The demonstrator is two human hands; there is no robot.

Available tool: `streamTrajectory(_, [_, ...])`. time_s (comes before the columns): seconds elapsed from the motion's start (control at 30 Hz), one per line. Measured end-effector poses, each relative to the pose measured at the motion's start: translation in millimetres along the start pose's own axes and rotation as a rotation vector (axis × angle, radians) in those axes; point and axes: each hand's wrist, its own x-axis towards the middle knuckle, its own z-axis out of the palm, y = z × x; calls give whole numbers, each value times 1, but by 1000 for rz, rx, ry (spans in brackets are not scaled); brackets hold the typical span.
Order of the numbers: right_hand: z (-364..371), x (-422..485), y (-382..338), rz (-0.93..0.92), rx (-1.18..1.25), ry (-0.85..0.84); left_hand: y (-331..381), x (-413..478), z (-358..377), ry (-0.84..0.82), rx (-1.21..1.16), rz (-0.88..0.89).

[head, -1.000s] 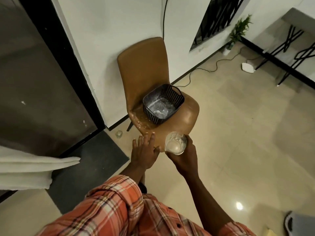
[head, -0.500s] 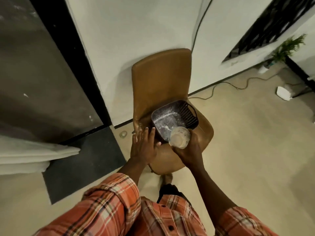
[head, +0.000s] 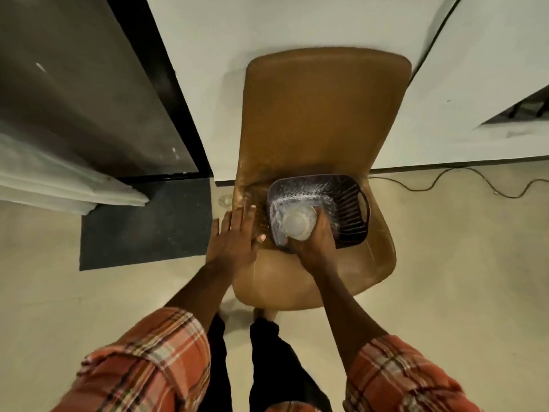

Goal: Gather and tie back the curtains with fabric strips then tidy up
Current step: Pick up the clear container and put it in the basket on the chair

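Over on the far left, the white curtain (head: 59, 185) is hanging bunched in folds in front of the dark glass door (head: 74, 93), with a dark floor mat (head: 142, 224) lying just below it. No fabric strip is showing on it from here.

Moving in, the left hand (head: 234, 236) is hovering flat with fingers spread and nothing in it, right at the left edge of the tan chair (head: 320, 120) seat, just beside the basket.

The right hand (head: 315, 242) is gripping a clear plastic container (head: 297, 223), fingers wrapped round it, holding it inside the dark slotted basket (head: 350, 203) that's sitting on the chair seat.

Off to the right a black cable (head: 463, 179) is trailing across the floor along the white wall.
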Motion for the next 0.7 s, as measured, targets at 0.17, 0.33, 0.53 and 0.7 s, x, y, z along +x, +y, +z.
streamTrajectory(0.17, [24,38,39,8,-58,4,3,28,40,14,-25,-34])
streamTrajectory(0.33, [46,66,55,1,-101,-62,-5,41,64,6,-12,-87])
streamTrajectory(0.53, [67,90,71,3,-138,-153,-2,48,86,-26,-58,-143])
streamTrajectory(0.7, [76,102,76,9,-145,-205,7,54,94,-72,-59,-155])
